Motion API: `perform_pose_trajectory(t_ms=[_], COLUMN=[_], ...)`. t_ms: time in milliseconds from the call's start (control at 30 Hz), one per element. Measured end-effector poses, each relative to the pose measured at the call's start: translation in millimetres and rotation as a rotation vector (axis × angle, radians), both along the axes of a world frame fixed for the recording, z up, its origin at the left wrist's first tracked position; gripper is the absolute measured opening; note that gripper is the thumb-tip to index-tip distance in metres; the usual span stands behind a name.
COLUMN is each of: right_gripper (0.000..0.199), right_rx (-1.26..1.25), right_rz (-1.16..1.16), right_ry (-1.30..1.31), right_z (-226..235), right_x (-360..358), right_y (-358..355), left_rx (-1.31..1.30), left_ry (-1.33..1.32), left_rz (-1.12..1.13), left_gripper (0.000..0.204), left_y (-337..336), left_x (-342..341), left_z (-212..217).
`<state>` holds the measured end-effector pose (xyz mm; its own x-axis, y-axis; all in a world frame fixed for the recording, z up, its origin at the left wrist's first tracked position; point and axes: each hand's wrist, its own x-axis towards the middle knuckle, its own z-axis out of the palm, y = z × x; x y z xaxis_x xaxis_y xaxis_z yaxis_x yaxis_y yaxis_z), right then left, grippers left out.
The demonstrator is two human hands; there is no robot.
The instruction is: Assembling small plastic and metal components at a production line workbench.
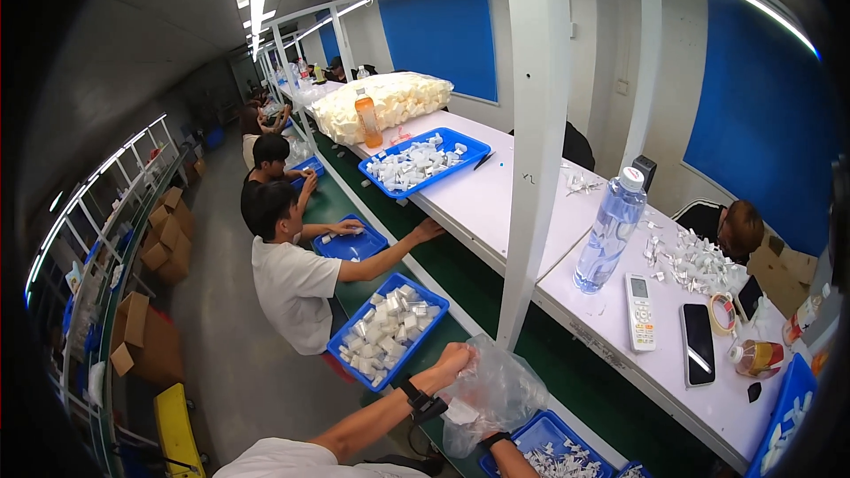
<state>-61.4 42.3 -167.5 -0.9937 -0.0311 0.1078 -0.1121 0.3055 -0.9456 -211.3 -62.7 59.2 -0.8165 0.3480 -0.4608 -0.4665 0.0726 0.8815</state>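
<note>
My left hand (452, 365), a dark watch on its wrist, is closed on the upper edge of a clear plastic bag (505, 385). The right hand (479, 429) is at the lower part of this bag, and the plastic blurs its fingers. Inside or behind the film shows a white piece (460, 412); which, I cannot tell. Left of the bag, a blue tray (440, 303) holds many white block-shaped pieces (390, 327). Beneath my right forearm another blue tray (602, 456) contains small white parts (558, 460).
A white post (531, 168) rises beside the raised shelf (478, 221). On the shelf are a water bottle (611, 230), a remote control (640, 312), a phone (697, 345) and loose white parts (699, 261). A co-worker (292, 274) in white sits at the left, reaching toward the shelf.
</note>
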Motion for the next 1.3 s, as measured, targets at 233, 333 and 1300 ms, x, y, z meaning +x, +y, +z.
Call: perform_pose_trajectory(t_ms=[233, 333, 1300], right_gripper=[0.054, 0.055, 0.051], right_rx=[-0.257, -0.350, 0.564], right_rz=[0.056, 0.094, -0.205], right_ry=[-0.021, -0.049, 0.081], right_z=[2, 9, 28], right_x=[-8, -17, 81], right_y=[-10, -31, 7], left_rx=[0.075, 0.094, 0.061], left_ry=[-0.122, -0.126, -0.160], left_rz=[0.135, 0.106, 0.113], left_gripper=[0.015, 0.011, 0.013], left_y=[-10, -30, -41], left_x=[-19, -42, -36], left_z=[3, -12, -19])
